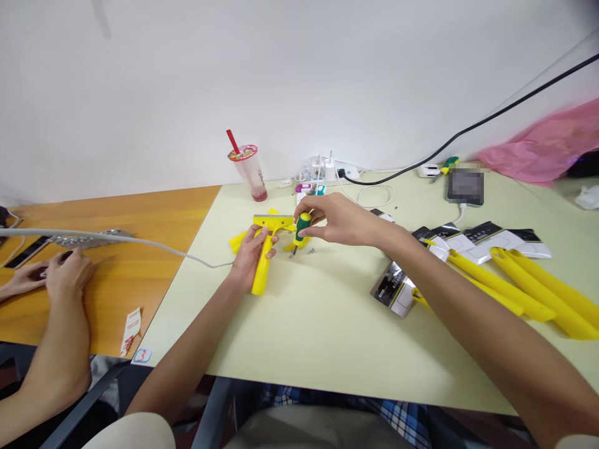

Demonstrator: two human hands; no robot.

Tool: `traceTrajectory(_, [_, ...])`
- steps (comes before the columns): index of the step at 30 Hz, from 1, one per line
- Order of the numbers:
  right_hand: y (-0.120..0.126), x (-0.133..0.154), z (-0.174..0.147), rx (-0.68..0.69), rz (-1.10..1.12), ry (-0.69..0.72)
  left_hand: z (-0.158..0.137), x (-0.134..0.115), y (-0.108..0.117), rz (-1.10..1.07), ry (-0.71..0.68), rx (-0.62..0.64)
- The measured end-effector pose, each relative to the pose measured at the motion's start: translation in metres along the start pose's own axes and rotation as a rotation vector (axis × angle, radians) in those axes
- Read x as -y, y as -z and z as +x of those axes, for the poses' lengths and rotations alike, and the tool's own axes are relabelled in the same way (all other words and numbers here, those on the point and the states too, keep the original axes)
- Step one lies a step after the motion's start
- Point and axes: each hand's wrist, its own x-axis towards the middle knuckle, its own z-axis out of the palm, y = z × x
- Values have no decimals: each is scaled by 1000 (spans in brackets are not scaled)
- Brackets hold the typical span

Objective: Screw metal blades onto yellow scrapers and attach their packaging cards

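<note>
My left hand (249,257) is closed around the handle of a yellow scraper (262,269), whose wide head with a metal blade edge points away from me. Held upright between the fingers and thumb of my right hand (331,218) is a small green screwdriver (303,228) with a yellow cap. Its tip points down near the tabletop, just right of the scraper. A few small metal screws (311,251) lie beside the tip. Another yellow piece (236,242) lies behind my left hand, partly hidden by it.
A cup with a red straw (253,178) stands near the wall by a power strip (349,173). To the right lie several yellow handles (528,287) and black-and-white packages (394,288). A grey cable (154,244) crosses the left. Another person's hands (65,274) rest on the wooden table.
</note>
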Motion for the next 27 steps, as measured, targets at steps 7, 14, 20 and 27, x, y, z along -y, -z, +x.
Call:
traceTrajectory(7, [0,1,0,-14,13,5,-1,-1,-2,17,4,-5])
traceTrajectory(14, [15,13,-7,-63,59,45,-1,0,-1,54,12,-7])
traceTrajectory(20, [42,34,-25,-168,53,73,-1,6,0,108,37,22])
traceTrajectory(27, [59,48,-38,-277,26,111,-11,12,-11,194,224,199])
